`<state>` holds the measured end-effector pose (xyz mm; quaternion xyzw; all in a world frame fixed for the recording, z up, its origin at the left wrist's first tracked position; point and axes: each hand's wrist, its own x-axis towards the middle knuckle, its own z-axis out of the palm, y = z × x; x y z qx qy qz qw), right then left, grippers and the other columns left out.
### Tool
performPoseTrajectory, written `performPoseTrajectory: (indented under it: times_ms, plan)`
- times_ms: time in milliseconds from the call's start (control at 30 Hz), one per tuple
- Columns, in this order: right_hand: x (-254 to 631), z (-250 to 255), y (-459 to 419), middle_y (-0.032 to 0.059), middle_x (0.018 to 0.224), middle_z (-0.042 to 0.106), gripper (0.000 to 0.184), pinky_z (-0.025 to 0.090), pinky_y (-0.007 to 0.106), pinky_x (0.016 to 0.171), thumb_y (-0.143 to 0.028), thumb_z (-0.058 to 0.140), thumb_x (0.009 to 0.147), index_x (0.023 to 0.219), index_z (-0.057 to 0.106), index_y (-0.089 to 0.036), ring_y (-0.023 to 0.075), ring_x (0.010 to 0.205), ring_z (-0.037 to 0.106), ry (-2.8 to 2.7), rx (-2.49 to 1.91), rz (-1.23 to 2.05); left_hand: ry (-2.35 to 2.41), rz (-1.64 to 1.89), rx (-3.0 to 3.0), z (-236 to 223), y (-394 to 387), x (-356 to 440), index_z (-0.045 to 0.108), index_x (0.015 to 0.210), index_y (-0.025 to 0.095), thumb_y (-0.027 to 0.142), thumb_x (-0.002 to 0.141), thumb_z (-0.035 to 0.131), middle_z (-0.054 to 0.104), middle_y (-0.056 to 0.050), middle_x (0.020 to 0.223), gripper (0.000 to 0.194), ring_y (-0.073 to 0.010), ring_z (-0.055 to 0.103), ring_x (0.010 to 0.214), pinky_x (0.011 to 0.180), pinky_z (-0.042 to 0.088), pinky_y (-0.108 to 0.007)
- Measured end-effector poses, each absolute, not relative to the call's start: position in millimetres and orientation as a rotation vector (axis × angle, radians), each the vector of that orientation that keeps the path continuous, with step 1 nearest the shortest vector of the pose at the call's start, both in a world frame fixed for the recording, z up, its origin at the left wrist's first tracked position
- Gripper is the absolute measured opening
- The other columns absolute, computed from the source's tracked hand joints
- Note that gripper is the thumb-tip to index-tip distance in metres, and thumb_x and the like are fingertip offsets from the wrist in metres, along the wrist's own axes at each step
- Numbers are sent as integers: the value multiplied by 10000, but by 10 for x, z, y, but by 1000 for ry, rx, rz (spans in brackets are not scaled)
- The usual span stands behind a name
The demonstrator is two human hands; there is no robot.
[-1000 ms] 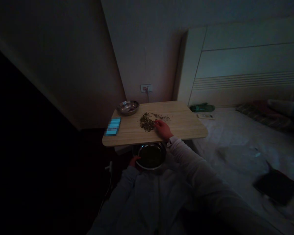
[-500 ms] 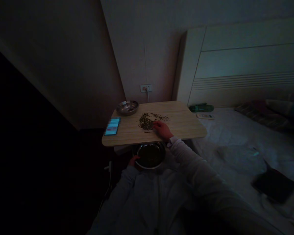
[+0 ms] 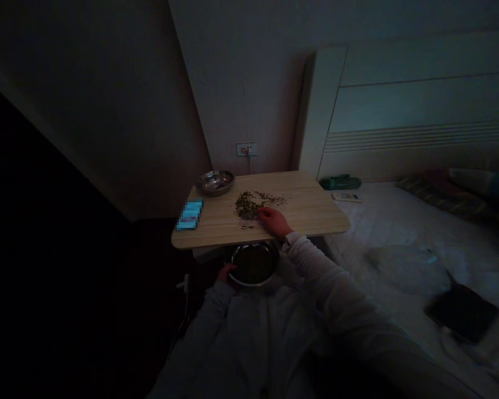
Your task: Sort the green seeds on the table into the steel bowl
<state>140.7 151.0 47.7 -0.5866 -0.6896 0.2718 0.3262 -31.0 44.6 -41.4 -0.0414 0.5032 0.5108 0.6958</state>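
Observation:
My left hand [image 3: 227, 273] is closed on the rim of a metal bowl [image 3: 255, 284] below the table's near edge. Dark contents, too dim to name, cover the bowl's inside. Over the small wooden table [image 3: 311, 213], my right hand [image 3: 274, 221] has its fingers pinched at the near right side of a spread of small dark green grains [image 3: 249, 205]. A pale, see-through flat piece [image 3: 249, 220] extends left from those fingertips, touching the grains; its kind is unclear. A few grains lie just in front of it.
A second metal bowl [image 3: 215, 183] stands at the table's back left, with a lit phone [image 3: 189, 215] nearby. Right of the table, a bed [image 3: 382, 227] holds a green bottle [image 3: 340, 182], a white remote [image 3: 346, 197] and a dark flat object [image 3: 461, 313].
The see-through piece has shifted slightly toward the near edge, and the few grains in front of it have moved and scattered. My left hand keeps its hold on the bowl.

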Motion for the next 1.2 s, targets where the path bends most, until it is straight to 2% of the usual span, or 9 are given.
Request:
performPoseTrajectory:
  times_ms: [167,333,433,633,800,933,1200]
  plan:
    - [1403,516,1471,33,896,683,307,445,277,753,-234,510,787,1060,649,-206,158,794,589,-1835,-1565,694,1055,1159,-100,-451,429,-340,680,909,106,30,593,492,707,-54,597,376,-252,691,722,745,527,-391]
    - [1403,504,1466,34,890,685,320,446,271,743,-243,502,790,1074,645,-205,156,779,588,-1861,-1564,680,1126,1153,-99,-441,440,-335,676,823,129,40,634,495,669,-29,523,277,-229,686,655,721,530,-365]
    - [1406,485,1476,24,886,687,301,444,261,741,-239,502,790,1049,654,-219,152,792,590,-1868,-1549,643,1176,1174,-82,-392,447,-311,673,802,134,15,629,480,628,-3,459,286,-211,674,601,714,528,-347]
    - [1411,497,1460,29,890,687,309,442,259,737,-254,501,805,1077,642,-213,154,790,595,-1901,-1549,651,1114,1180,-99,-347,413,-275,685,857,108,32,623,470,658,-38,494,327,-236,680,634,713,526,-373]
    - [1415,521,1448,23,903,687,314,436,254,735,-253,503,803,1081,643,-222,151,788,594,-1922,-1553,667,1132,1214,-105,-415,435,-305,689,890,134,22,592,486,652,-10,477,377,-223,668,579,693,527,-372]
    - [1417,541,1438,20,904,688,311,433,252,731,-247,505,795,1068,652,-225,153,795,594,-1930,-1557,677,1120,1160,-101,-427,447,-311,679,893,118,31,614,479,677,-40,517,354,-248,687,647,717,531,-400]
    - [1429,535,1416,12,848,686,309,428,229,701,-241,527,773,1051,658,-204,128,726,581,-1953,-1533,719,1108,1169,-90,-478,441,-343,673,905,96,24,614,482,693,-53,553,356,-249,693,746,773,527,-384]
